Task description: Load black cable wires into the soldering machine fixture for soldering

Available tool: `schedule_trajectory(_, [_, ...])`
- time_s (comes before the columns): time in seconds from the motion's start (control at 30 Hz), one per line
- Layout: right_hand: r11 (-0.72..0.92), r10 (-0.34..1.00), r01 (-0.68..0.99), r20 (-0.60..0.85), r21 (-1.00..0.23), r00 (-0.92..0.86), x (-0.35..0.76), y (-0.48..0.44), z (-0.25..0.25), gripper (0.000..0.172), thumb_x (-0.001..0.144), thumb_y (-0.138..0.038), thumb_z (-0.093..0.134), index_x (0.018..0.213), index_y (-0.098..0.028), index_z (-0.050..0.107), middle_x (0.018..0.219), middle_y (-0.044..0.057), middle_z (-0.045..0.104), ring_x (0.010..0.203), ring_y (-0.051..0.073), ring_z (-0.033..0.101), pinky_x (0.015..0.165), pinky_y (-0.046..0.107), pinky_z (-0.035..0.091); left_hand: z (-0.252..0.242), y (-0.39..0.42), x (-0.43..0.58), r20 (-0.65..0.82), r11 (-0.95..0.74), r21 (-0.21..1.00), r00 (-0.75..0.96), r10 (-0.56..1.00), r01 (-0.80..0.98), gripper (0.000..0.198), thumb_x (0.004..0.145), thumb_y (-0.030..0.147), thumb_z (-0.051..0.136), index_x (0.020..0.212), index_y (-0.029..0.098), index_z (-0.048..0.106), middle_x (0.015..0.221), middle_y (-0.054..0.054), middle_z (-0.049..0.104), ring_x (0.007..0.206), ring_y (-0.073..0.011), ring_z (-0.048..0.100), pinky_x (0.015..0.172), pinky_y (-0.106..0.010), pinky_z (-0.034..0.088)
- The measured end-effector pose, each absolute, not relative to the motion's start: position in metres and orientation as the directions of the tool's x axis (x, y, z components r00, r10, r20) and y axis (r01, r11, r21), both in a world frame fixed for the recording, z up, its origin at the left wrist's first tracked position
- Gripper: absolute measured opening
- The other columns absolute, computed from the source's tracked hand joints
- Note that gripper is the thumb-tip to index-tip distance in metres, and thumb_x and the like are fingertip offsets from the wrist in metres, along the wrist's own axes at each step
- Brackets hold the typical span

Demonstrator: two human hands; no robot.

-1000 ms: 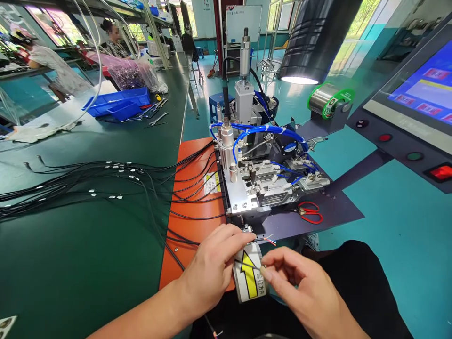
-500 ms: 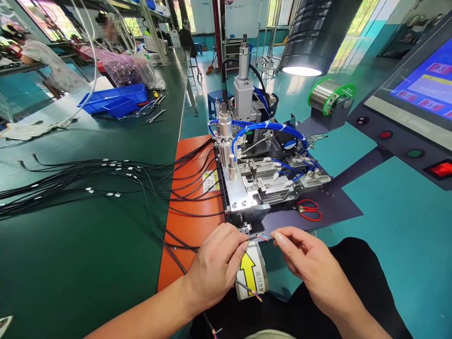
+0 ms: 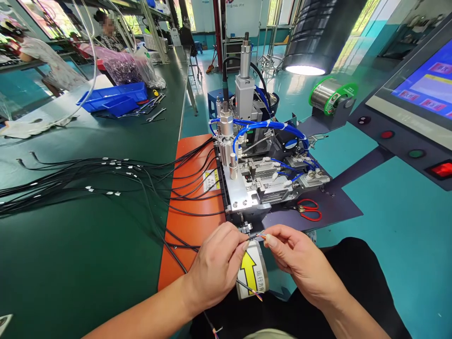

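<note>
A black cable [image 3: 252,238] is pinched between the thumb and fingers of my left hand [image 3: 219,259], its stripped end pointing right. Thin coloured wires [image 3: 261,236] fan out of that end. My right hand [image 3: 296,254] closes thumb and forefinger on the tips of these wires. Below my left hand a second cable end [image 3: 254,294] with bare coloured wires sticks out; whether the hand also grips it is hidden. Another stripped cable end [image 3: 214,331] hangs lower down, over the lap. Behind the hands is a white cylinder with a yellow arrow [image 3: 249,270].
A metal machine with blue air hoses [image 3: 247,174] stands just ahead, black cables [image 3: 116,165] running from it across the green bench [image 3: 88,249]. Red-handled scissors [image 3: 310,210] lie on its base. A solder spool [image 3: 332,96] and a control panel [image 3: 406,127] are at right. Co-workers sit far left.
My right hand has moved a little left and now pinches the coloured wires, which were free of it before. The left hand has stayed in place with the cable.
</note>
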State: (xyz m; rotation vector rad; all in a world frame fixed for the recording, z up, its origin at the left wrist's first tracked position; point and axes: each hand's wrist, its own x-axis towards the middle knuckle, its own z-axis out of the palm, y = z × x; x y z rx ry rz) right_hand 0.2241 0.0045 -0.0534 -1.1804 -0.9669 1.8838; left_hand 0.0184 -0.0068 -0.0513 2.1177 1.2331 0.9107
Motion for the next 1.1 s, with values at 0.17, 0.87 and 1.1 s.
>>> schedule_trajectory(0.17, [-0.45,0.866,-0.156,-0.388,-0.879,-0.316,0.224,0.006,-0.059,0.03,0.085,-0.043,0.074,0.096,-0.016,0.067,0.066,-0.006,0.043,0.055,0.005,0.025,0.048,0.022,0.017,-0.051,-0.007,0.018,0.29,-0.453,0.708,0.361,0.886,0.542,0.017,0.099,0.016,0.047,0.098,0.015,0.064,0.084,-0.006,0.056,0.079,-0.0182,0.051,0.071,-0.031,0.042])
schedule_trajectory(0.87, [-0.474,0.849,-0.154,-0.404,-0.867,-0.341,0.228,0.01,-0.053,0.031,0.092,-0.046,0.065,0.087,-0.015,0.068,0.063,-0.006,0.036,0.054,0.006,0.021,0.048,0.024,0.015,-0.051,-0.006,0.019,0.303,-0.475,0.692,0.379,0.874,0.543,0.018,0.098,0.016,0.046,0.099,0.014,0.064,0.084,-0.007,0.055,0.079,-0.0189,0.05,0.07,-0.032,0.042])
schedule_trajectory(1.1, [-0.468,0.86,-0.144,-0.412,-0.872,-0.3,0.222,0.007,-0.053,0.03,0.088,-0.046,0.069,0.082,-0.017,0.064,0.057,-0.008,0.027,0.053,0.007,0.019,0.048,0.025,0.014,-0.051,-0.006,0.019,0.304,-0.478,0.68,0.379,0.874,0.556,0.019,0.099,0.016,0.046,0.098,0.014,0.064,0.083,-0.007,0.055,0.078,-0.019,0.05,0.068,-0.032,0.042])
